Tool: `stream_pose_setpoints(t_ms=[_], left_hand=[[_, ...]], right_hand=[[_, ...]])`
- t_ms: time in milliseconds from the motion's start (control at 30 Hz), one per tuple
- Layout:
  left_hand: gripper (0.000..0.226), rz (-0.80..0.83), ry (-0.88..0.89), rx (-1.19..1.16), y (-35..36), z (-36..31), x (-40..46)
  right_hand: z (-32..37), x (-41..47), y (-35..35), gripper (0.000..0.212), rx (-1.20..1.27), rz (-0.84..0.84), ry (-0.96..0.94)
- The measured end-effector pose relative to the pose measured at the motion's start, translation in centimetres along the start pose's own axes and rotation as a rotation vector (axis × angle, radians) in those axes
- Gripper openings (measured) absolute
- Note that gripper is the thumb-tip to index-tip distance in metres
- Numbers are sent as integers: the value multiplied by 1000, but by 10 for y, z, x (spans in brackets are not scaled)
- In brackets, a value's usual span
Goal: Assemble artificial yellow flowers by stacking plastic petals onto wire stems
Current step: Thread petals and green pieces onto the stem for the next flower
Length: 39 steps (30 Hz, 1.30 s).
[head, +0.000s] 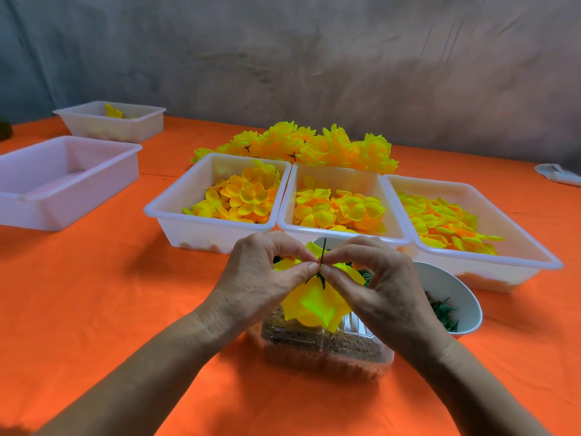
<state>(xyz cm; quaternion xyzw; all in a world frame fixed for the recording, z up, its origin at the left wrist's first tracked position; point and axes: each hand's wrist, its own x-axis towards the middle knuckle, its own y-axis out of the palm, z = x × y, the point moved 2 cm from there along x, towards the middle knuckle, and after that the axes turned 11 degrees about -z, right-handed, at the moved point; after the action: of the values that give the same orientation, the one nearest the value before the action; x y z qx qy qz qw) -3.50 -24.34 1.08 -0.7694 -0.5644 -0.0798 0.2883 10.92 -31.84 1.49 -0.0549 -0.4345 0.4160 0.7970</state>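
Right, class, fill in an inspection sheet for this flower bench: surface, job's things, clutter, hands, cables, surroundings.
Surface: orange tablecloth.
Job's things: three petal trays; finished flowers behind them; flower on wire stem; bowl of green parts.
Clutter: two side trays; clear box.
Hands: left hand and right hand pinch the flower at its stem.
Cables: nothing seen.
Surroundings: grey backdrop.

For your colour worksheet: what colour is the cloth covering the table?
Orange; the cloth shows plainly in the head view.
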Motion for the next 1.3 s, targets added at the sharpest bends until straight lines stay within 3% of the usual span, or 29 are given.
stream_pose_setpoints(t_ms=[200,367,500,667,867,1033,1133,1300], left_hand=[[18,-2,0,-4,-1,1,0],[8,25,49,27,0,1,3],[6,37,103,65,-1,-3,5],[5,55,156,141,1,-4,7],[5,69,237,213,6,0,5],[4,108,238,339,3,-4,3],[5,155,134,212,-5,-6,9],[10,63,25,-59,-11,-15,16]], right_hand=[[-5,7,-2,4,36,77,59],[-7,11,0,5,-3,96,5],[-9,11,1,14,67,104,15],[-14,11,2,10,151,136,48],[-19,5,6,21,61,142,111],[-14,1,3,17,45,158,127],[-14,3,-2,16,144,196,222],[-6,2,1,11,124,148,222]])
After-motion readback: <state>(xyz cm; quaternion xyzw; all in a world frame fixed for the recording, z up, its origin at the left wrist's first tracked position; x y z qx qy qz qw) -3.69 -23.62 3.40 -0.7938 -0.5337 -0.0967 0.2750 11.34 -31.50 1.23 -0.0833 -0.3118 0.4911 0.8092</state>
